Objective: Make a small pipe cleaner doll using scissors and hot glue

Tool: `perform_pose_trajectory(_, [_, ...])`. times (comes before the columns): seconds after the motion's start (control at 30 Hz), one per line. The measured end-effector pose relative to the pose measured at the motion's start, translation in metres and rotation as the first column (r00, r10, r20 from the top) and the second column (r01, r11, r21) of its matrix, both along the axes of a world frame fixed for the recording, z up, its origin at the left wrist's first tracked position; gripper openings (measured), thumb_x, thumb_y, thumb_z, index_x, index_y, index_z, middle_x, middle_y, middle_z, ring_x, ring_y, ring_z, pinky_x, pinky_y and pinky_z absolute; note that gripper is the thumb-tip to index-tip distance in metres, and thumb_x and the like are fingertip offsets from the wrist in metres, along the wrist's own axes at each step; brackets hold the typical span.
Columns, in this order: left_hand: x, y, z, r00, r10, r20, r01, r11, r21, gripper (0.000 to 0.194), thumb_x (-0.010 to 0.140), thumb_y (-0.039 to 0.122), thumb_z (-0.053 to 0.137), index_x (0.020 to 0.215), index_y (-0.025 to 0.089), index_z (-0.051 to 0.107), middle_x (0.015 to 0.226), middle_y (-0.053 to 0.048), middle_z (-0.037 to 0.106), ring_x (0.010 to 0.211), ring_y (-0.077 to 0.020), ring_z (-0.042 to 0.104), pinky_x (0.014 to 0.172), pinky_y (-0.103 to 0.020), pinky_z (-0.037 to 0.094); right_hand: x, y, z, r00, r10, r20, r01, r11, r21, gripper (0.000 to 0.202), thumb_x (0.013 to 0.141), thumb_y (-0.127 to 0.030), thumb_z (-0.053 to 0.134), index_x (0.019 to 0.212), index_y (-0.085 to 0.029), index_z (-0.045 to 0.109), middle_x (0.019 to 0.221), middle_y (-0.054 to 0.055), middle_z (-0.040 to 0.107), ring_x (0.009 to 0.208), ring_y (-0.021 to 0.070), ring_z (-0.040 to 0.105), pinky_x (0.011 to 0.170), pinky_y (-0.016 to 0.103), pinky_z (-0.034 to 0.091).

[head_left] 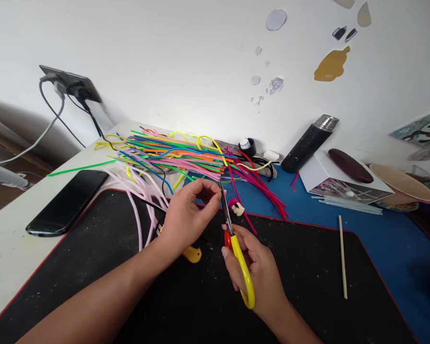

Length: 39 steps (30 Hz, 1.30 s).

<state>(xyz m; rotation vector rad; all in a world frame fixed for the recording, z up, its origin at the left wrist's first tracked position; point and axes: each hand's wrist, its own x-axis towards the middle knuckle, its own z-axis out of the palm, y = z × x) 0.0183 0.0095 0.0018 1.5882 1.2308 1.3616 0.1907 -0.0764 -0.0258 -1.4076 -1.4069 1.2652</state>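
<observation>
While the mat was overhung by both hands, the left hand was drawn into a pinch and the right hand was wrapped round the scissors. Their blades, nearly together, were aimed away from the body, tips just right of the pinch; anything pinched could not be made out.

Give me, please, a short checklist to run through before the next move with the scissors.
1. Scissors held in the right hand: ok.
2. Blades well away from the left hand: not ok, the tips look very close to its fingers.
3. Anything pinched by the left hand: cannot tell, too small to make out.
4. Phone away from the blades: ok, it lies far to the left.
5. Wooden stick away from both hands: ok, at the right.
</observation>
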Motion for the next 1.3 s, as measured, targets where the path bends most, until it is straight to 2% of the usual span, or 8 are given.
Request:
perform_pose_trajectory(0.13, [0.001,0.0,-0.001,1.0,0.001,0.014,-0.001,1.0,0.005,0.004,0.091,0.022,0.067,0.09,0.021,0.071,0.085,0.0,0.077,0.076,-0.0143,0.071,0.074,-0.026,0.06,-0.001,-0.001,-0.007,1.0,0.001,0.001,-0.001,0.998,0.066,0.04,0.1,-0.041,0.069,0.133,-0.019,0.072,0.069,-0.006,0.055,0.04,0.0073,0.044,0.034,0.018,0.039])
perform_pose_trajectory(0.27, [0.001,0.001,-0.002,1.0,0.005,0.024,-0.004,1.0,-0.009,0.004,0.091,0.023,0.068,0.09,0.021,0.071,0.086,0.0,0.077,0.076,-0.0148,0.072,0.075,-0.026,0.06,-0.002,-0.001,-0.012,1.0,-0.021,0.005,0.02,0.997,0.077,0.039,0.101,-0.041,0.068,0.133,-0.019,0.073,0.068,-0.006,0.055,0.04,0.0072,0.044,0.034,0.017,0.038])
perform_pose_trajectory(0.53, [0.002,0.002,-0.007,1.0,-0.005,0.024,0.006,0.999,-0.036,0.003,0.09,0.023,0.069,0.089,0.022,0.071,0.085,0.0,0.076,0.076,-0.0149,0.071,0.075,-0.026,0.059,-0.002,-0.001,-0.007,0.999,-0.01,0.031,0.008,0.999,0.046,0.039,0.097,-0.031,0.067,0.134,-0.02,0.073,0.068,-0.006,0.056,0.042,0.0076,0.046,0.037,0.018,0.041])
perform_pose_trajectory(0.9, [0.002,0.002,-0.009,1.0,-0.012,-0.001,0.012,0.999,-0.053,0.006,0.09,0.027,0.069,0.088,0.021,0.07,0.083,0.0,0.075,0.073,-0.0146,0.07,0.071,-0.026,0.056,-0.004,-0.003,-0.015,0.999,-0.025,0.033,0.023,0.998,0.05,0.041,0.095,-0.022,0.063,0.134,-0.021,0.074,0.067,-0.007,0.055,0.04,0.0069,0.045,0.038,0.018,0.041])
perform_pose_trajectory(1.1, [0.002,0.001,-0.008,1.0,-0.007,-0.021,0.005,0.998,-0.068,0.008,0.09,0.029,0.069,0.088,0.021,0.071,0.083,-0.001,0.076,0.073,-0.0155,0.07,0.067,-0.026,0.056,-0.004,-0.003,-0.014,0.999,-0.027,0.034,0.026,0.999,0.045,0.046,0.091,-0.022,0.065,0.136,-0.022,0.074,0.064,-0.008,0.054,0.039,0.0073,0.044,0.037,0.017,0.041])
perform_pose_trajectory(1.3, [0.003,0.001,-0.01,1.0,-0.003,-0.027,0.001,0.998,-0.065,0.008,0.09,0.029,0.069,0.089,0.021,0.071,0.085,-0.001,0.076,0.074,-0.0152,0.07,0.071,-0.026,0.056,-0.006,-0.004,-0.011,0.996,-0.048,0.076,0.047,0.999,0.015,0.049,0.09,-0.02,0.064,0.137,-0.025,0.075,0.067,-0.007,0.055,0.04,0.0069,0.044,0.038,0.017,0.042])
